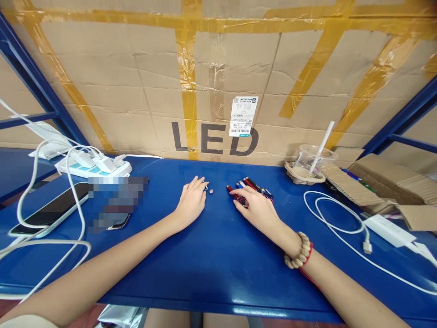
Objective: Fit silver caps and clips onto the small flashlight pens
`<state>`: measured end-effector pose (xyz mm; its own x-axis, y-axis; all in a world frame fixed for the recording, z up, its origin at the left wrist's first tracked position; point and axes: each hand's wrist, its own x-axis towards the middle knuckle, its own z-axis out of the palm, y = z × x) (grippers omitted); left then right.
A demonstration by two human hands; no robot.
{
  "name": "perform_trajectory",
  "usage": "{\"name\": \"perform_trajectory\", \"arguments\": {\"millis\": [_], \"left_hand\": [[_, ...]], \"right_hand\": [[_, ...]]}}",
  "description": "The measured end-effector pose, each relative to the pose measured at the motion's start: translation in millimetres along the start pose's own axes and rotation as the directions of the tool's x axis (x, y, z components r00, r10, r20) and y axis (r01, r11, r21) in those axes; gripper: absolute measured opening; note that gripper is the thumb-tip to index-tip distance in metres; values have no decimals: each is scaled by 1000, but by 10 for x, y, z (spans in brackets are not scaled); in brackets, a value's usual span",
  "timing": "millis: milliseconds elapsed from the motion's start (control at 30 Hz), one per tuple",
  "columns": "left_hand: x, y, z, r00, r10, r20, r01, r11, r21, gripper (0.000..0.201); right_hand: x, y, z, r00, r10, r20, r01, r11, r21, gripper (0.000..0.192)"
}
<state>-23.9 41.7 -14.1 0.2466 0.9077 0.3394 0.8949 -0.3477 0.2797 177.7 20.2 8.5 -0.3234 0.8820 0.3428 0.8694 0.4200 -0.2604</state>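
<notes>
My left hand (191, 201) lies palm down on the blue table, fingers stretched forward and nothing visibly gripped. A small silvery piece peeks out by its fingertips, too small to name. Just right of it sits a tiny round metallic bead (211, 191). My right hand (255, 206), wearing a beaded bracelet (300, 256), rests with fingers apart at the near side of several slim pens (253, 184) in red, blue and black. Its fingers partly cover the pens, and a red tip shows beyond the index finger. Whether the fingers touch them I cannot tell.
On the left are a white power strip (99, 169) with cables, a phone (54, 207) and a blurred patch. A plastic cup with straw (316, 159), a white cable (327, 223), a charger (389, 230) and an opened carton (396, 175) occupy the right. Behind stands a taped cardboard box (150, 100).
</notes>
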Motion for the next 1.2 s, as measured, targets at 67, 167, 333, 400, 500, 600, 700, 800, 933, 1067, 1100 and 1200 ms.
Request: {"name": "perform_trajectory", "arguments": {"millis": [67, 167, 333, 400, 500, 600, 700, 800, 933, 1067, 1100, 1200], "left_hand": [[3, 9, -3, 999, 45, -1, -45, 999, -5, 34], [17, 21, -18, 993, 116, 11, -115, 991, -69, 30], [24, 36, -20, 984, 179, -2, -176, 965, -193, 30], [13, 56, -23, 983, 183, 7, -178, 962, -206, 33], [-14, 103, -50, 985, 162, 54, -152, 977, -151, 40], [-36, 146, -98, 976, 152, 154, -137, 985, -108, 46], [-48, 166, -133, 940, 235, 248, -214, 971, -111, 45], [-52, 165, -128, 913, 279, 297, -256, 960, -116, 43], [-24, 116, -66, 932, 222, 287, -203, 974, -95, 44], [57, -23, -9, 969, 85, 230, -77, 996, -47, 47], [82, -71, -4, 974, 49, 220, -42, 998, -36, 48], [146, -213, -10, 982, -41, 183, 46, 999, -18, 48]], "right_hand": [[0, 9, 18, 1000, -21, 15, 21, 1000, -4, 27], [3, 25, 51, 998, -56, 15, 57, 998, -17, 29], [16, 24, 25, 999, -26, -48, 21, 994, -108, 27], [21, 28, -9, 995, 29, -96, -43, 989, -142, 30], [26, 55, -32, 975, 191, -115, -211, 958, -195, 58], [31, 104, 3, 937, 350, -7, -342, 912, -227, 77], [38, 149, 64, 927, 357, 119, -329, 922, -202, 69], [45, 176, 110, 951, 248, 184, -226, 965, -135, 59], [50, 194, 133, 972, 99, 214, -91, 995, -48, 53], [61, 212, 139, 970, 33, 241, -29, 999, -17, 52], [65, 215, 144, 970, 17, 244, -14, 1000, -11, 52], [81, 205, 175, 968, -36, 247, 33, 999, 13, 54]]}}
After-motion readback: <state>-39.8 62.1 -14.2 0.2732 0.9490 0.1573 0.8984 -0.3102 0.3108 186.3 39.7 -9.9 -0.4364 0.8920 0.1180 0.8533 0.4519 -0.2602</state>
